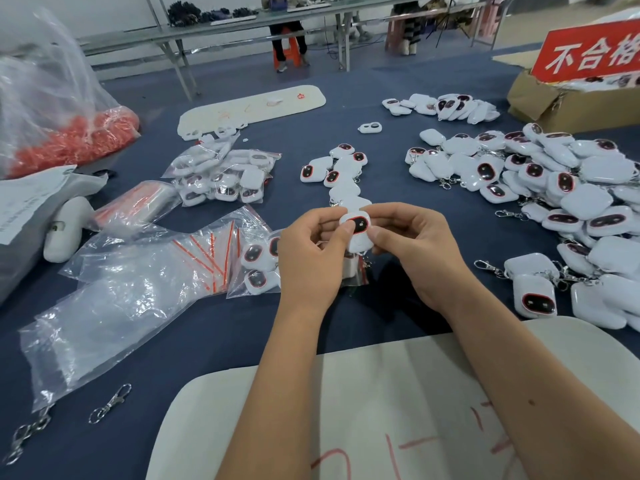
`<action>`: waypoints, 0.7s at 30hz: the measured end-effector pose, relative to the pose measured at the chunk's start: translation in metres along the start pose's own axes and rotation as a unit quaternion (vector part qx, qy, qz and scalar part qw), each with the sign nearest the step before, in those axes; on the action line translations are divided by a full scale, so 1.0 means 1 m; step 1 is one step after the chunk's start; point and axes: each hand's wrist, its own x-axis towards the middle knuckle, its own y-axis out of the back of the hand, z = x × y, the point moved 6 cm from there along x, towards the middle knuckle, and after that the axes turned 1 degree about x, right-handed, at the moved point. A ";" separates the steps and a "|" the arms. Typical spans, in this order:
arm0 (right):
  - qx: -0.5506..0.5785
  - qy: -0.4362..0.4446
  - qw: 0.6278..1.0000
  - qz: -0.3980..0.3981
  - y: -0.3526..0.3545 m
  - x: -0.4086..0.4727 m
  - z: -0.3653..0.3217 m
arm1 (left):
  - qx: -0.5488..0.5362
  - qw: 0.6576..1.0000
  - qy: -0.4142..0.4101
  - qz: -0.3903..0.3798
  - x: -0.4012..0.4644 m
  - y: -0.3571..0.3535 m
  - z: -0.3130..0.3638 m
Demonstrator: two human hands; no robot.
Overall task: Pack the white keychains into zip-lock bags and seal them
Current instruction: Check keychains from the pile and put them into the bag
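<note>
We observe both hands raised just above the blue-covered table (398,161), holding one white keychain (357,233) between them. The left hand (308,261) pinches the keychain's left edge with thumb and forefinger, its grip clamped on the casing; the right hand (415,251) pinches the right edge in the same manner, grip likewise clamped. The keychain's dark oval window with red rim faces upward. Directly below the hands lies a partly filled zip-lock bag (258,268) holding several keychains, its mouth hidden behind the left hand, so we cannot tell whether it is sealed. To its left sits a loose stack of empty zip-lock bags (138,271) with red seal strips. Farther back rests a pile of filled bags (225,174). A short row of loose keychains (341,171) runs away from the hands, and a large heap of keychains (561,195) occupies the right of the table. Two loose metal clasps (110,403) lie near the front left edge.
</note>
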 end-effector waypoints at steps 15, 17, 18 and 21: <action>-0.095 -0.023 0.995 0.013 -0.001 -0.001 0.002 | 0.059 0.996 -0.041 -0.052 -0.001 -0.005 0.000; -0.105 -0.021 0.994 0.014 -0.001 -0.001 0.001 | 0.060 0.996 -0.041 -0.057 -0.002 -0.006 0.001; -0.107 -0.022 0.994 0.012 -0.001 -0.001 0.001 | 0.061 0.996 -0.041 -0.058 -0.002 -0.007 0.001; -0.099 -0.027 0.995 0.005 -0.002 -0.001 0.000 | 0.059 0.996 -0.041 -0.053 -0.002 -0.006 0.000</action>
